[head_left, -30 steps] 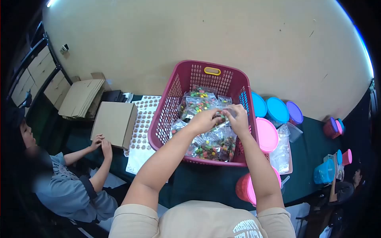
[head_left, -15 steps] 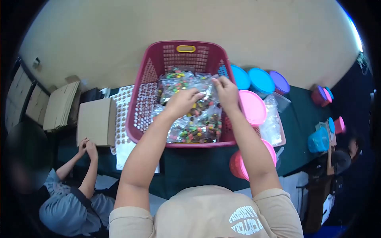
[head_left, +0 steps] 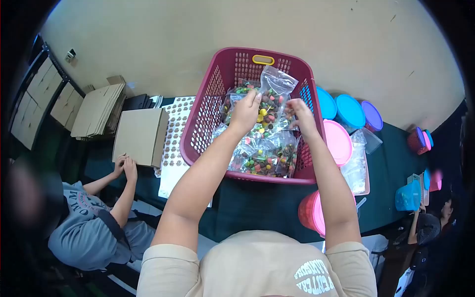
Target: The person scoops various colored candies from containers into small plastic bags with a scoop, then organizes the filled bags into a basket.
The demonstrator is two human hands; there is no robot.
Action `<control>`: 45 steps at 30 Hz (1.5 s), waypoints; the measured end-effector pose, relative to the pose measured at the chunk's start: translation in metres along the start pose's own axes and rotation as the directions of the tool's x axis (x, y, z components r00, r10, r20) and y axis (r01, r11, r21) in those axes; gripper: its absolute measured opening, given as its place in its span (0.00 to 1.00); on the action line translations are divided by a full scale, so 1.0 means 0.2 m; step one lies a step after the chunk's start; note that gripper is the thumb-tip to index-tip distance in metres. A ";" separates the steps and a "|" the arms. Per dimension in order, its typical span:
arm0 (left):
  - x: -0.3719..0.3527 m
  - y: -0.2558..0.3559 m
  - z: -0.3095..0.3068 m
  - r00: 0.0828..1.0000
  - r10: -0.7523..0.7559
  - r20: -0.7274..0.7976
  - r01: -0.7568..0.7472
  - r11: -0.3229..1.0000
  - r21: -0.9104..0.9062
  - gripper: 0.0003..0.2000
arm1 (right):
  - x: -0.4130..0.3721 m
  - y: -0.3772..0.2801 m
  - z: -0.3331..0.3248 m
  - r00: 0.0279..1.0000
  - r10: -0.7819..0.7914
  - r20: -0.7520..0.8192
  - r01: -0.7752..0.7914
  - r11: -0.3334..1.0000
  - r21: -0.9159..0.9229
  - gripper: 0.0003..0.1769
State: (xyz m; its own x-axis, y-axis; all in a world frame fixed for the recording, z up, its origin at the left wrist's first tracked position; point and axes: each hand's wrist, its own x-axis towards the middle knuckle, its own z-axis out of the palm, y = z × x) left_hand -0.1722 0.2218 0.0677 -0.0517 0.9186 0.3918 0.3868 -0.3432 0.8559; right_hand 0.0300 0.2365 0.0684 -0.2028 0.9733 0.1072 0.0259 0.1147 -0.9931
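– Since half a second ago, one clear bag (head_left: 272,93) has come up off the heap; both hands were lower then, down among the packets.

– Who grips it?

– Left fingers (head_left: 254,97) pinch its left edge, closed on the plastic. The right fingers (head_left: 293,105) curl at its lower right corner; they seem to hold it too, but the palm-side is turned away, so the exact grip is hard to see.

– And the hands behind them?

– The left hand (head_left: 246,114) and the right hand (head_left: 302,118) both show their backs, well inside the maroon basket (head_left: 208,123).

– What does the bag look like?

– Crinkled, see-through, upright and tilted slightly, its empty top just below the basket's yellow handle (head_left: 262,60). Small round sweets, brown, yellow, green and red, fill the lower part. The bottom of it is covered by the two hands.

– Beneath?

– A pile of similar packets (head_left: 264,159) on the basket floor, partly hidden by the forearms.

– Around the basket?

– Right: a pink lid (head_left: 337,142), blue lids (head_left: 349,111), a purple lid (head_left: 371,115). A pink tub (head_left: 310,213) is half behind the right arm. Left: sticker sheets (head_left: 174,138), and a cardboard box (head_left: 140,136) touched by a co-worker's hands (head_left: 126,166).
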 end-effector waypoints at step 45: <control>-0.02 0.10 0.01 0.919 -0.077 0.387 0.226 0.906 -0.357 0.20 | 0.01 0.07 0.03 0.976 -0.170 0.133 0.168 0.985 0.028 0.14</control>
State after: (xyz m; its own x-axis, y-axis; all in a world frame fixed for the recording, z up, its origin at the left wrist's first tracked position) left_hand -0.1631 0.2122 0.0823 0.2791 0.9462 0.1637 0.0101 -0.1733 0.9848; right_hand 0.0242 0.2394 0.0550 -0.3326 0.9044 0.2673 -0.0357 0.2711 -0.9619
